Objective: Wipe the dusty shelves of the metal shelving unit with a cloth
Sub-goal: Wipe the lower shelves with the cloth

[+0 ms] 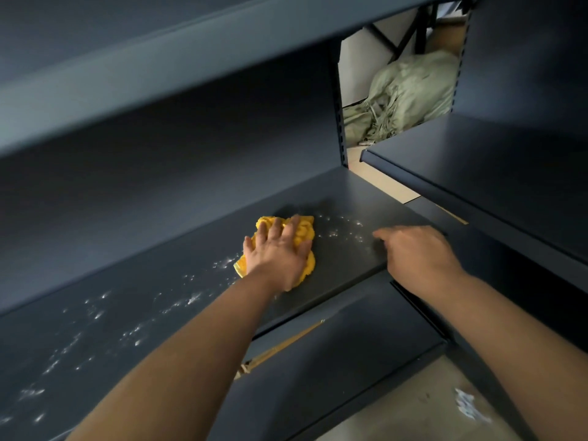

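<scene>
While the left hand (276, 253) presses the yellow cloth (304, 231) flat against the shelf (350, 192) with its fingers spread and straight, the right hand (416, 253) rests on the same shelf near the front edge, well apart from the left. Whether the right hand grips that edge cannot be determined. The cloth lies bunched under the left palm, roughly midway along the visible shelf. The long axis of the shelf runs from lower left to upper right in the view. Most of the white dust (133, 332) lies to the left of the cloth, trailing along that axis. A smaller patch (345, 230) lies between the cloth and the right hand. The left hand is nearer to both. The next stroke should probably follow the long axis leftward.
</scene>
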Demonstrator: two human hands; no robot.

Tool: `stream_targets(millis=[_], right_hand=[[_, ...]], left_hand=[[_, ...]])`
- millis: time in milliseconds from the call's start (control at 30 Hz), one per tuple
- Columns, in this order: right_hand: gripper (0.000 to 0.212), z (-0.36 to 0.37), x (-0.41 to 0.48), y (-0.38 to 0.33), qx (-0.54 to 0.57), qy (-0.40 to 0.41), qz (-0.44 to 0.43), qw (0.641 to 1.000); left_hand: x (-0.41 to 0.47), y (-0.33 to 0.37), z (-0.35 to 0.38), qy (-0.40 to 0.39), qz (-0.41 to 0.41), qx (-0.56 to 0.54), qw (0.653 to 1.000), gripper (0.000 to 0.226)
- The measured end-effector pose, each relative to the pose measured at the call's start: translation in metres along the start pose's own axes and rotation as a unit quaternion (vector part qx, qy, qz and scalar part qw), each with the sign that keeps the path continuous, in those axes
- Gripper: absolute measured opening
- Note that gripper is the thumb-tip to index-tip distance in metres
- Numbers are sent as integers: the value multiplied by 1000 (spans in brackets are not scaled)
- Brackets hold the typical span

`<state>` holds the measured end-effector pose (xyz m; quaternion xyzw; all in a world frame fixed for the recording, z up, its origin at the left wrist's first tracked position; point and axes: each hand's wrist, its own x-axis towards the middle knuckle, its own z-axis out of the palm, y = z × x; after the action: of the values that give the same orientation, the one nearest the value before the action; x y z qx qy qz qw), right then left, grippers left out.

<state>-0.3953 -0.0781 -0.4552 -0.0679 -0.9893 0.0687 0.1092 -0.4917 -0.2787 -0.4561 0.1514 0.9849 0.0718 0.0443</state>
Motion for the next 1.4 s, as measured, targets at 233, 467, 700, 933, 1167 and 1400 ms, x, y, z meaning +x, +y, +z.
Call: stream_targets(millis=[233, 467, 700, 933, 1167, 1400], right_hand=[[57, 7, -8, 15, 81, 28, 6, 996], [58, 14, -7, 21, 111, 50, -8, 993], [44, 2, 1, 19, 116, 31, -1, 993], [76, 8, 25, -34, 69, -89, 1, 994], [68, 32, 70, -50, 38, -148, -52, 987], [60, 48, 127, -72, 4, -151, -65, 986]], left_hand=[[46, 17, 1, 0, -35, -11, 999, 61], [41, 69, 8, -31, 74, -33, 996, 63], [15, 79, -5, -54, 91, -279, 954, 60], [23, 0, -29, -33, -31, 8, 999, 44], [50, -15, -17, -36, -3, 74, 997, 30], [62, -25, -20, -33, 11, 105, 994, 31]])
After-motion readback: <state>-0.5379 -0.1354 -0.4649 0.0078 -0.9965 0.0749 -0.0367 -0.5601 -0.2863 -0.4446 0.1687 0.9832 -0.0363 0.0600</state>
